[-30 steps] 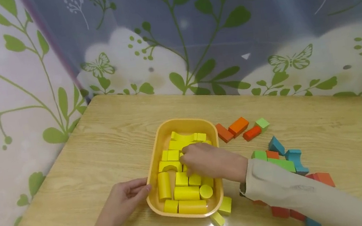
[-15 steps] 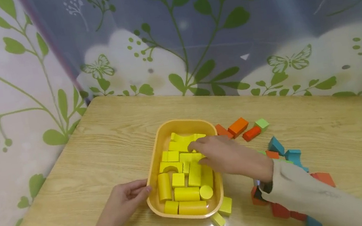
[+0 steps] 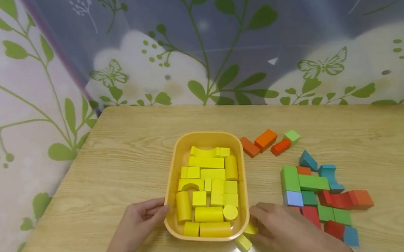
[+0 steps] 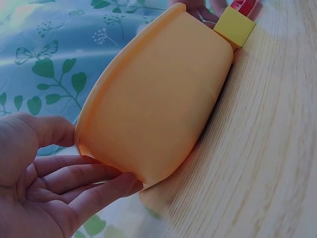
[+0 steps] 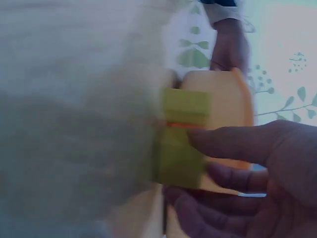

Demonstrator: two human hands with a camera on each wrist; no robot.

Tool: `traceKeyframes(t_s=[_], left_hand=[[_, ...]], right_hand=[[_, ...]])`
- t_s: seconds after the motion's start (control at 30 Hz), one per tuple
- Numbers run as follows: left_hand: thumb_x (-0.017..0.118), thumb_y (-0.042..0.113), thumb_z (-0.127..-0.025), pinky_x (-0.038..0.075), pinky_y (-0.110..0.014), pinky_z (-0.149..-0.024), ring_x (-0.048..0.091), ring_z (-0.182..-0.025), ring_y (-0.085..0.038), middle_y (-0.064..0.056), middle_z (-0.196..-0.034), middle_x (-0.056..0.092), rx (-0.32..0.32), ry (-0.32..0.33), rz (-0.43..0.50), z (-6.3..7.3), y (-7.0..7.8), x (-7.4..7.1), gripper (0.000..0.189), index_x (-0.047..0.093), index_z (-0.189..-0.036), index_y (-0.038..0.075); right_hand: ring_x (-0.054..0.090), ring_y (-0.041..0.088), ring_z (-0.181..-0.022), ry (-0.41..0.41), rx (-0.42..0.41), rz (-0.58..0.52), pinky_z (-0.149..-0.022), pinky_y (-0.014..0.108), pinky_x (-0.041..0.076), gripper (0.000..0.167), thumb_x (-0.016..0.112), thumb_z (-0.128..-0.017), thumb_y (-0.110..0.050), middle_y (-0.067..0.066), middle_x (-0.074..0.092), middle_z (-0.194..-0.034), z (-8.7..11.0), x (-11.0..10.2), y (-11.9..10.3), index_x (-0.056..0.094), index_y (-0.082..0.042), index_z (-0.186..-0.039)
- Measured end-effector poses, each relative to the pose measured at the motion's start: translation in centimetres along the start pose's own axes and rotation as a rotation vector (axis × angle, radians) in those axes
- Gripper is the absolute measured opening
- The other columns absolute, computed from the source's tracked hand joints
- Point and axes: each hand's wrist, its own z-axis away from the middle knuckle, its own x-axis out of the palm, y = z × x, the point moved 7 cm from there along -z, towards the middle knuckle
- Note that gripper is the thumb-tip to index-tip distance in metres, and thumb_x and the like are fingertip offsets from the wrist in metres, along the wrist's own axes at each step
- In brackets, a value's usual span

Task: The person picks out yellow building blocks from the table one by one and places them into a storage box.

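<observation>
My left hand [image 3: 138,226] holds the left side of a yellow-orange plastic bin [image 3: 237,138], its thumb at the rim and its fingers against the outer wall, as the left wrist view shows. Several yellow building blocks [image 3: 209,215] lie inside, among them cylinders, cubes, bars and arches. Just outside the bin's near right corner, my right hand [image 3: 286,230] pinches a yellow block [image 5: 179,158] between thumb and fingers. A second yellow block [image 3: 243,244] lies beside it on the table. Part of the pinched block is hidden by the fingers in the head view.
Right of the bin lies a flat group of green, red and blue blocks [image 3: 313,182], partly behind the right hand. Farther back are orange blocks [image 3: 266,139] and a light green block [image 3: 292,136]. The wooden table [image 3: 134,139] meets leaf-patterned walls.
My right hand has left the blocks inside the bin and moved down and right to the yellow block outside its near corner. The left hand has stayed on the bin.
</observation>
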Motion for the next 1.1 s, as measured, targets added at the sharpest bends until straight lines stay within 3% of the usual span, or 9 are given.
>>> traceKeyframes(t_s=[0.17, 0.3, 0.4, 0.5, 0.67, 0.77, 0.93, 1.0, 1.1], left_hand=[[0.061, 0.021, -0.096, 0.059, -0.030, -0.079, 0.070, -0.093, -0.026, -0.024, -0.110, 0.068, -0.002, -0.004, 0.000, -0.1, 0.0, 0.0, 0.041, 0.060, -0.119, -0.013], [0.062, 0.020, -0.096, 0.059, -0.030, -0.079, 0.070, -0.093, -0.025, -0.024, -0.112, 0.067, 0.005, 0.003, -0.009, -0.3, 0.2, 0.0, 0.039, 0.061, -0.118, -0.011], [0.062, 0.020, -0.096, 0.059, -0.030, -0.079, 0.070, -0.093, -0.025, -0.024, -0.113, 0.066, 0.016, 0.001, -0.007, -0.4, 0.3, 0.0, 0.038, 0.061, -0.118, -0.011], [0.062, 0.020, -0.096, 0.059, -0.030, -0.078, 0.070, -0.093, -0.025, -0.024, -0.113, 0.066, 0.011, 0.004, -0.007, -0.4, 0.2, 0.0, 0.038, 0.062, -0.118, -0.012], [0.062, 0.020, -0.096, 0.059, -0.029, -0.079, 0.070, -0.093, -0.025, -0.024, -0.112, 0.066, -0.013, 0.007, -0.001, 0.0, -0.4, 0.1, 0.039, 0.062, -0.118, -0.011], [0.062, 0.019, -0.096, 0.059, -0.028, -0.079, 0.070, -0.093, -0.025, -0.025, -0.112, 0.066, -0.003, -0.004, 0.017, 0.1, -0.5, 0.2, 0.038, 0.061, -0.118, -0.012], [0.061, 0.019, -0.096, 0.059, -0.029, -0.079, 0.070, -0.094, -0.026, -0.025, -0.113, 0.066, 0.007, -0.013, 0.032, 0.0, -0.3, 0.2, 0.039, 0.060, -0.119, -0.013], [0.061, 0.020, -0.096, 0.059, -0.029, -0.079, 0.070, -0.094, -0.026, -0.025, -0.112, 0.066, 0.007, -0.011, 0.031, 0.0, -0.3, 0.1, 0.040, 0.060, -0.118, -0.013], [0.061, 0.020, -0.096, 0.059, -0.029, -0.079, 0.070, -0.094, -0.026, -0.025, -0.112, 0.066, 0.001, -0.007, 0.021, -0.1, -0.4, 0.0, 0.040, 0.060, -0.118, -0.013]], right_hand=[[0.042, 0.001, -0.059, 0.062, -0.032, 0.026, -0.051, 0.016, 0.040, 0.022, 0.076, -0.081, -0.013, -0.016, 0.045, -0.069, 0.4, -0.5, 0.4, 0.056, -0.022, -0.077], [0.045, 0.002, -0.058, 0.140, -0.042, 0.091, -0.048, 0.016, 0.040, 0.028, 0.078, -0.076, -0.008, -0.014, 0.050, -0.069, 0.3, -4.7, 0.4, 0.053, -0.020, -0.075], [0.051, 0.005, -0.062, 0.205, -0.072, 0.124, -0.051, 0.018, 0.045, 0.026, 0.080, -0.077, -0.010, -0.011, 0.057, -0.072, -1.7, -8.3, -1.1, 0.056, -0.019, -0.079], [0.056, 0.007, -0.065, 0.222, -0.156, 0.080, -0.054, 0.019, 0.049, 0.020, 0.079, -0.081, -0.013, -0.007, 0.062, -0.075, -5.8, -9.7, -3.1, 0.059, -0.015, -0.081], [0.041, 0.006, -0.049, 0.167, -0.154, 0.020, -0.045, 0.019, 0.036, 0.018, 0.075, -0.086, -0.022, -0.004, 0.056, -0.065, -13.7, -6.9, -3.7, 0.059, -0.016, -0.080], [0.036, 0.008, -0.049, 0.189, -0.127, 0.061, -0.043, 0.020, 0.031, 0.020, 0.075, -0.087, -0.024, -0.005, 0.053, -0.062, -16.5, -4.8, -3.2, 0.058, -0.017, -0.078], [0.044, 0.010, -0.054, 0.194, -0.170, 0.138, -0.044, 0.020, 0.036, 0.018, 0.071, -0.090, -0.025, -0.003, 0.054, -0.065, -18.0, -2.6, -3.1, 0.056, -0.014, -0.088], [0.048, 0.010, -0.057, 0.167, -0.220, 0.145, -0.048, 0.019, 0.041, 0.016, 0.067, -0.093, -0.023, -0.002, 0.058, -0.070, -18.1, -2.2, -3.3, 0.058, -0.013, -0.102], [0.055, 0.010, -0.066, 0.098, -0.277, 0.141, -0.060, 0.021, 0.050, 0.030, 0.063, -0.096, -0.020, 0.001, 0.066, -0.083, -18.0, -1.9, -3.6, 0.055, -0.013, -0.124]])
